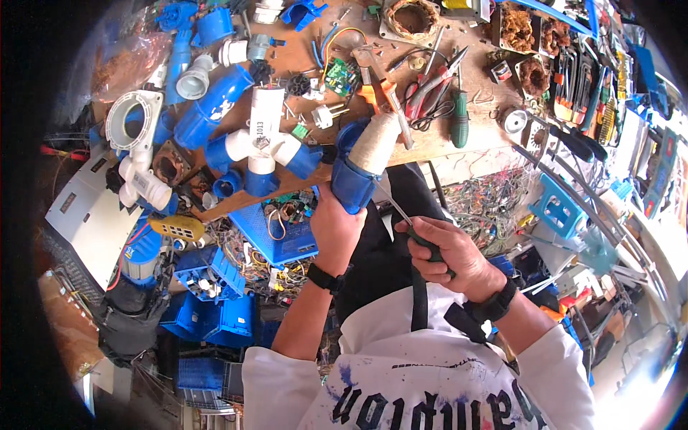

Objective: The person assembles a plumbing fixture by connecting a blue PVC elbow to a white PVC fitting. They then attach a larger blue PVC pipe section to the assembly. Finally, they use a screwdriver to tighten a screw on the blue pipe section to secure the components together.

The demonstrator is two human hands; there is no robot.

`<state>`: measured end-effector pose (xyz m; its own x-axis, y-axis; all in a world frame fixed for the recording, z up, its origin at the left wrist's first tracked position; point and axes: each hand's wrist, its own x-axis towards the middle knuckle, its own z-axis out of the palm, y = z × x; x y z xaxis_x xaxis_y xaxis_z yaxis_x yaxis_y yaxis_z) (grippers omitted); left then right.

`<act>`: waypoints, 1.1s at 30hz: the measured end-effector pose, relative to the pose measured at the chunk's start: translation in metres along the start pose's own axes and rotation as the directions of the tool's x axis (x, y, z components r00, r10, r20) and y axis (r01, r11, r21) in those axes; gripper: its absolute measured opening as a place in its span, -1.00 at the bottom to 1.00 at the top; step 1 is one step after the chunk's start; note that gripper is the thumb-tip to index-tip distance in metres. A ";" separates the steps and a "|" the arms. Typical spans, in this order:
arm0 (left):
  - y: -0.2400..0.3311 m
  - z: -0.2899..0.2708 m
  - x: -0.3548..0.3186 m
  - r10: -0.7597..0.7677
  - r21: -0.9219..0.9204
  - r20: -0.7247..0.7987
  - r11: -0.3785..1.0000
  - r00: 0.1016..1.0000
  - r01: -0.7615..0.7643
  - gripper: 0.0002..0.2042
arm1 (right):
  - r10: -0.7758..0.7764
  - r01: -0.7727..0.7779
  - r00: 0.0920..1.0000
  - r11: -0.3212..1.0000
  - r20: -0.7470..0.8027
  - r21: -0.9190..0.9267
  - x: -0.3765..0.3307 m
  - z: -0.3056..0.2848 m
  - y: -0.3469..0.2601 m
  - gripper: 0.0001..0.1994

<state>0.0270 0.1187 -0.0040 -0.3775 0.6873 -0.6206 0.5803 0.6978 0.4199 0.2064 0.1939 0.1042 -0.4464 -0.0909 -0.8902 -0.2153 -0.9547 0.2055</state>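
Observation:
My left hand [335, 228] is closed around the lower end of a blue plastic housing [351, 188], held tilted at the table's near edge. A cream-coloured cylinder [376, 145] sticks out of the housing's upper end. In my right hand [455, 254] is a screwdriver [428, 247] with a dark green handle, fingers wrapped round it. Its thin metal shaft slants up to the housing's right side, and the tip seems to touch near the rim; the exact contact is too small to tell. Another green-handled screwdriver [459, 125] lies on the table beyond.
On the wooden table [473, 154] lie red-handled pliers [430, 89], a green circuit board [342, 77] and a white pipe cross [261, 140] with blue ends. A blue tube [213, 107] lies farther left. Below the edge stands a blue basket [276, 240], with tangled wires [480, 208] to the right.

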 end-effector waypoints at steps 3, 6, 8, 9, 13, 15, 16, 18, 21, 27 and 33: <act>-0.005 0.005 -0.005 0.033 0.031 -0.015 0.999 0.999 -0.033 -0.40 | -0.012 0.012 1.000 0.999 0.003 -0.046 -0.002 -0.002 -0.002 -0.67; -0.008 0.009 -0.002 0.024 0.094 -0.022 0.995 0.999 -0.022 -0.39 | 0.001 -0.001 1.000 0.998 0.002 -0.059 -0.002 -0.004 -0.003 -0.66; -0.010 0.008 -0.001 0.044 0.057 -0.017 0.997 0.999 -0.043 -0.38 | 0.020 -0.021 1.000 0.998 -0.011 -0.058 -0.002 -0.003 -0.005 -0.66; -0.011 0.008 -0.001 0.054 0.037 -0.015 0.998 0.998 -0.054 -0.37 | 0.030 -0.031 0.999 0.998 -0.023 -0.057 -0.002 -0.002 -0.007 -0.66; -0.010 0.011 0.000 0.030 0.033 -0.020 0.999 0.999 -0.029 -0.36 | 0.072 -0.073 0.997 0.996 -0.036 -0.045 -0.002 -0.003 -0.012 -0.68; -0.006 0.010 0.000 0.032 0.049 -0.039 0.998 0.999 -0.030 -0.35 | 0.054 -0.063 0.996 0.986 -0.066 -0.155 -0.001 -0.005 -0.015 -0.69; -0.007 0.011 0.000 0.042 0.046 -0.038 0.998 0.998 -0.040 -0.35 | 0.042 -0.058 0.996 0.976 -0.079 -0.210 -0.001 -0.005 -0.017 -0.70; -0.010 0.010 -0.001 0.062 0.038 -0.037 0.997 0.997 -0.060 -0.34 | -0.100 0.026 0.989 0.842 -0.109 -0.538 0.002 -0.008 -0.020 -0.71; -0.005 0.002 -0.001 0.031 0.013 0.001 0.999 1.000 -0.031 -0.35 | -0.364 0.162 0.931 0.440 -0.011 -0.883 -0.002 -0.005 -0.029 -0.73; -0.009 -0.009 0.007 0.048 -0.050 0.082 0.998 0.995 -0.044 -0.41 | -0.487 0.166 0.868 0.102 0.096 -0.981 -0.018 0.009 -0.036 -0.77; -0.017 -0.014 0.012 0.138 -0.217 0.085 0.969 0.987 -0.117 -0.46 | -0.517 0.221 0.844 0.094 0.142 -0.971 -0.017 -0.007 -0.037 -0.77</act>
<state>0.0027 0.1183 -0.0095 -0.2306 0.7574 -0.6109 0.4500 0.6396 0.6232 0.2281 0.2294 0.1093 -0.3888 0.4573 -0.7998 0.7246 -0.3844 -0.5720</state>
